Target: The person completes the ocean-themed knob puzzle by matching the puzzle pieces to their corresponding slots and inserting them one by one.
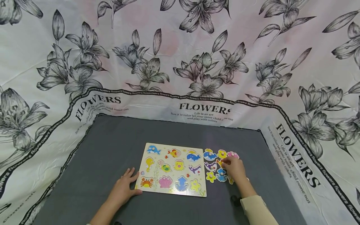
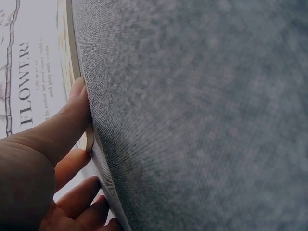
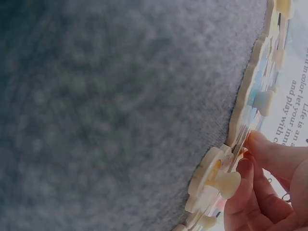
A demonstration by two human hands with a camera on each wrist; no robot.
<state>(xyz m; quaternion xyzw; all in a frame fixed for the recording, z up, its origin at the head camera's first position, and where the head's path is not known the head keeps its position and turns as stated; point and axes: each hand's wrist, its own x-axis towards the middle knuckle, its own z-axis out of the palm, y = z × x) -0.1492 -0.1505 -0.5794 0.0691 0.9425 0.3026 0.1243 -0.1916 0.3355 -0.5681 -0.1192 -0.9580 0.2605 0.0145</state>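
Observation:
A wooden puzzle board (image 1: 170, 170) printed with sea animals lies on the grey table. My left hand (image 1: 123, 187) rests at its lower left corner, fingers spread, the thumb on the near edge. In the left wrist view the thumb (image 2: 72, 118) lies along the board's edge. To the right of the board, my right hand (image 1: 234, 168) reaches into a group of knobbed puzzle pieces (image 1: 210, 166). Its thumb and fingertips pinch at an orange fish puzzle piece (image 1: 218, 162), largely covered by the hand. The right wrist view shows knobs (image 3: 263, 102) standing up from neighbouring pieces.
Around the hand lie a blue whale piece (image 1: 209, 155), a yellow star piece (image 1: 210, 177), a blue squid piece (image 1: 221, 175) and a pink piece (image 1: 232, 154). A flower-printed cloth (image 1: 202, 109) borders the grey table surface (image 1: 123, 134) at the back and sides.

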